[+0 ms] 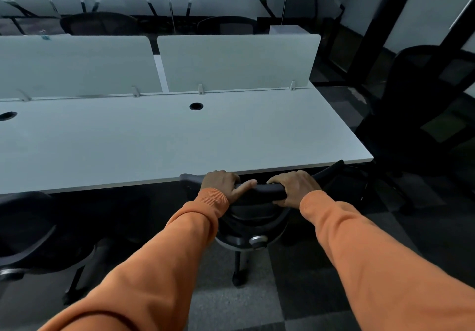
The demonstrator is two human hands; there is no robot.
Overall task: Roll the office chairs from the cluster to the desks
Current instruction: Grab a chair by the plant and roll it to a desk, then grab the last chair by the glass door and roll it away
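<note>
Both hands hold the curved top rail of a black office chair (267, 190) that stands at the near edge of the white bench (154, 138), toward its right corner. The left grip (221, 185) is closed over the rail, fingers curled over the far side and the thumb lying along the top. The right grip (295, 187) wraps the rail just beside it, fingers curled over and the thumb tucked beneath. Orange sleeves (154, 266) cover both arms to the wrists.

The rail's ends reach the bench's near edge. Below the hands show the chair's silver adjustment knob (258, 240) and one caster (237, 279) on the grey carpet floor (231, 307).

A second black chair (38, 235) stands at the same near edge, further left. A third chair (424, 99) stands off the bench's right end, well apart.

Two round cable holes (196, 106) open in the bench top, dark inside. Two pale privacy screens (236, 63) run along its far edge, and more chair backs (100, 23) show beyond them.
</note>
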